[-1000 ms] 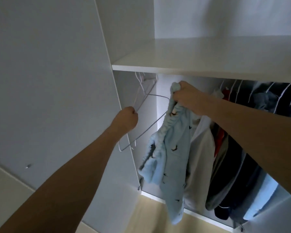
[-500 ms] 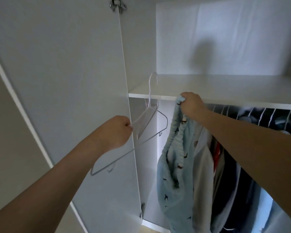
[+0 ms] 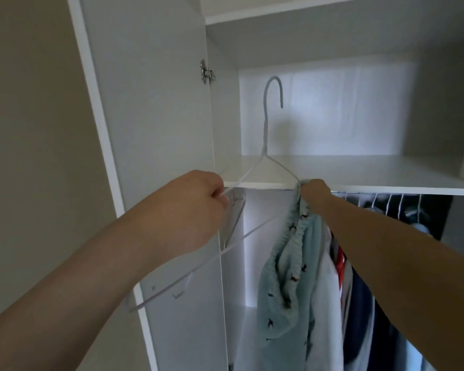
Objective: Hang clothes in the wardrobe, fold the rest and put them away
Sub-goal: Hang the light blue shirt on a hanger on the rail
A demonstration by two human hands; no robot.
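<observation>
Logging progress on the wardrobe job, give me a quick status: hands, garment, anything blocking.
Left hand grips white hanger. Right hand pinches light-blue garment, also touching hanger. Garment not on hanger yet. Hook clear of shelf.

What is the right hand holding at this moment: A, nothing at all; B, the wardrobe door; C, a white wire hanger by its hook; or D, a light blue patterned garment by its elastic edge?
D: the right hand grips the bunched elastic edge of the light blue patterned garment, which hangs below it.
</observation>
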